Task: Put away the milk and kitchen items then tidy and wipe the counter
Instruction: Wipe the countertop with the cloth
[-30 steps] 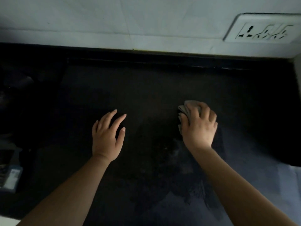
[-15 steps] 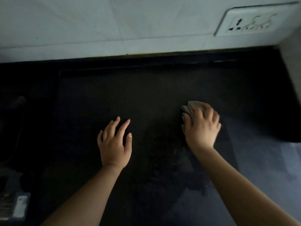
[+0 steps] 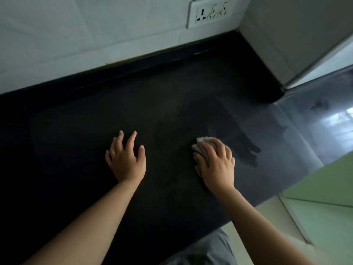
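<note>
Gripping folded cloth (image 3: 201,148) against counter (image 3: 91,131), right hand (image 3: 217,166) near front edge; left hand (image 3: 126,161) flat, fingers spread.

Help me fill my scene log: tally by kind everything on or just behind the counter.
hands: 2 (left hand, right hand)
cloth: 1
socket plate: 1
Total: 4

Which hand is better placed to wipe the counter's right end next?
Right: the right hand grips the crumpled grey cloth against the black stone counter, nearer that end; the left hand lies empty.
</note>
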`<state>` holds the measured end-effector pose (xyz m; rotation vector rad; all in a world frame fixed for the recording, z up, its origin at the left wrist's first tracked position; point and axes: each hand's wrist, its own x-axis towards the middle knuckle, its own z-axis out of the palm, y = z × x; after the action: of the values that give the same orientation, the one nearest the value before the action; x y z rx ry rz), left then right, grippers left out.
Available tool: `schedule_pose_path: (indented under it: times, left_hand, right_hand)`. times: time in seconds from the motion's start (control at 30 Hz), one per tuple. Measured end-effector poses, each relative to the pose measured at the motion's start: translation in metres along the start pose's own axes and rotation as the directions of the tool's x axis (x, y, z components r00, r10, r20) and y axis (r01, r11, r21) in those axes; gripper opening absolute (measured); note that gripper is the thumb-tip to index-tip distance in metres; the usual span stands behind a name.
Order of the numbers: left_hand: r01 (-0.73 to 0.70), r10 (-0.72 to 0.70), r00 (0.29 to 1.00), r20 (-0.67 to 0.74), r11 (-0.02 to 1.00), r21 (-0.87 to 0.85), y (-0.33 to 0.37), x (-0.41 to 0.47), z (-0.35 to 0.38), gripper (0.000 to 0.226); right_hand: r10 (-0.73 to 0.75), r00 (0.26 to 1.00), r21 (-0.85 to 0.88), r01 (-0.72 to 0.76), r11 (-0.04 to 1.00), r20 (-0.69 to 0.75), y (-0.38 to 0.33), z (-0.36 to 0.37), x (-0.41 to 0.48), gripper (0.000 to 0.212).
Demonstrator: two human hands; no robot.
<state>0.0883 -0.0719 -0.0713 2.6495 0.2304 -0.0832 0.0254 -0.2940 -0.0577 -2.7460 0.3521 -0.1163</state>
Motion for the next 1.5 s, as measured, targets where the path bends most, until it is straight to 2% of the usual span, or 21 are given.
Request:
schedule_pose_path:
  times: [0.07, 0.13, 0.2, 0.27, 0.33, 0.4, 0.47, 0.5, 0.63, 0.77, 0.83, 0.87, 0.97, 1.1, 1.17, 1.23, 1.3, 1.37, 1.43, 1.5]
  left_hand:
    - [-0.13, 0.123, 0.986, 0.114, 0.99, 0.057, -0.018, -0.002, -0.009, 0.053]
    - [-0.299, 0.264, 0.946, 0.19, 0.934, 0.194, -0.039, -0.004, -0.016, 0.059]
    - [-0.369, 0.323, 0.924, 0.207, 0.895, 0.252, -0.051, -0.004, -0.02, 0.06]
    - [-0.357, 0.312, 0.929, 0.2, 0.899, 0.254, -0.051, -0.002, -0.02, 0.059]
    - [-0.358, 0.313, 0.928, 0.204, 0.901, 0.245, -0.049, -0.002, -0.02, 0.059]
    - [-0.374, 0.329, 0.92, 0.21, 0.898, 0.231, -0.05, -0.002, -0.02, 0.058]
    - [-0.388, 0.344, 0.913, 0.22, 0.898, 0.209, -0.05, -0.001, -0.021, 0.057]
    - [-0.393, 0.349, 0.91, 0.224, 0.898, 0.196, -0.05, -0.001, -0.021, 0.056]
    - [-0.4, 0.362, 0.907, 0.216, 0.901, 0.169, -0.049, -0.001, -0.021, 0.055]
    - [-0.393, 0.354, 0.909, 0.218, 0.904, 0.168, -0.049, 0.0, -0.021, 0.054]
    - [-0.389, 0.349, 0.91, 0.222, 0.905, 0.173, -0.05, 0.0, -0.021, 0.054]
    - [-0.385, 0.344, 0.912, 0.222, 0.906, 0.176, -0.05, 0.0, -0.02, 0.053]
    - [-0.377, 0.334, 0.915, 0.224, 0.908, 0.185, -0.051, 0.0, -0.02, 0.053]
    - [-0.366, 0.321, 0.919, 0.228, 0.911, 0.191, -0.049, 0.0, -0.022, 0.052]
    - [-0.364, 0.317, 0.919, 0.234, 0.912, 0.191, -0.048, 0.0, -0.022, 0.052]
    - [-0.364, 0.319, 0.916, 0.242, 0.915, 0.173, -0.048, 0.0, -0.023, 0.052]
    - [-0.362, 0.318, 0.917, 0.241, 0.917, 0.165, -0.048, 0.0, -0.022, 0.052]
    - [-0.36, 0.317, 0.918, 0.24, 0.918, 0.164, -0.049, 0.0, -0.022, 0.052]
    - [-0.357, 0.314, 0.918, 0.242, 0.921, 0.158, -0.049, 0.0, -0.022, 0.052]
    - [-0.352, 0.307, 0.919, 0.248, 0.922, 0.161, -0.049, 0.001, -0.022, 0.052]
  right_hand:
    - [0.149, 0.988, 0.029, -0.147, 0.989, -0.049, -0.004, 0.002, 0.022, 0.038]
    - [0.3, 0.95, 0.054, -0.297, 0.953, -0.082, -0.013, 0.005, 0.051, 0.037]
    - [0.352, 0.933, 0.023, -0.351, 0.936, -0.08, -0.028, 0.012, 0.072, 0.037]
    - [0.268, 0.962, -0.015, -0.269, 0.963, -0.047, -0.044, 0.02, 0.072, 0.038]
    - [0.091, 0.996, -0.019, -0.09, 0.996, 0.008, -0.058, 0.025, 0.047, 0.038]
    - [-0.069, 0.996, -0.037, 0.071, 0.997, 0.047, -0.065, 0.028, 0.009, 0.038]
    - [-0.13, 0.988, -0.051, 0.134, 0.99, 0.078, -0.061, 0.025, -0.02, 0.04]
    - [-0.114, 0.991, -0.052, 0.118, 0.992, 0.074, -0.054, 0.022, -0.029, 0.04]
    - [0.092, 0.995, -0.046, -0.093, 0.995, -0.034, -0.018, 0.008, -0.018, 0.04]
    - [0.366, 0.924, 0.006, -0.367, 0.93, -0.113, -0.013, 0.008, 0.053, 0.039]
    - [0.415, 0.902, 0.0, -0.418, 0.909, -0.118, -0.028, 0.014, 0.084, 0.04]
    - [0.392, 0.915, -0.009, -0.395, 0.919, -0.098, -0.039, 0.02, 0.095, 0.039]
    - [0.195, 0.981, -0.044, -0.195, 0.98, 0.008, -0.077, 0.034, 0.103, 0.04]
    - [-0.095, 0.988, -0.02, 0.098, 0.995, 0.123, -0.099, 0.039, 0.049, 0.041]
    - [-0.167, 0.979, -0.015, 0.17, 0.985, 0.121, -0.086, 0.032, 0.015, 0.041]
    - [-0.175, 0.98, -0.017, 0.178, 0.984, 0.092, -0.064, 0.026, -0.003, 0.042]
    - [-0.11, 0.993, -0.023, 0.111, 0.994, 0.041, -0.048, 0.022, 0.009, 0.041]
    - [0.032, 0.999, -0.013, -0.032, 0.999, -0.024, -0.045, 0.023, 0.043, 0.04]
    - [0.177, 0.983, 0.021, -0.176, 0.984, -0.055, -0.054, 0.027, 0.084, 0.037]
    - [0.243, 0.968, 0.015, -0.243, 0.97, -0.058, -0.069, 0.034, 0.119, 0.038]
